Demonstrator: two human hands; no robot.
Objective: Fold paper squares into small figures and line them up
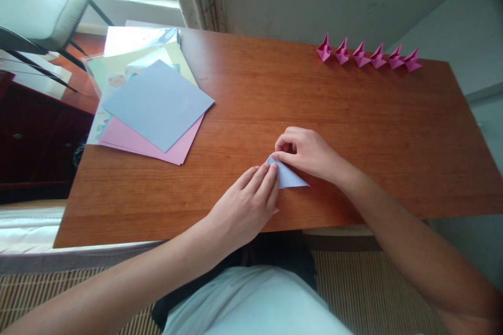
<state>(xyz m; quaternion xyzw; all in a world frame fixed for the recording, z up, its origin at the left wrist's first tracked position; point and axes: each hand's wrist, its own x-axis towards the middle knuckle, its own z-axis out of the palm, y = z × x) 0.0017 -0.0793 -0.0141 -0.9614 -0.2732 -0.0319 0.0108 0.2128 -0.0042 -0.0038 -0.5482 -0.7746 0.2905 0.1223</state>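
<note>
A small light-blue folded paper (pixel 291 178) lies on the wooden table near its front edge, its visible part a triangle pointing right. My left hand (pixel 255 193) rests over the left part of it, fingers together and stretched flat, hiding that side. At the paper's upper corner is my right hand (pixel 302 152), thumb and fingers curled into a pinch on the edge. How many layers the paper has I cannot tell.
A blue square sheet (pixel 161 104) lies over pink sheets (pixel 176 154) and printed papers (pixel 118 42) at the table's left. Several pink origami figures (pixel 361 55) stand in a row along the back right edge. A chair (pixel 43 5) stands beyond the table's left side.
</note>
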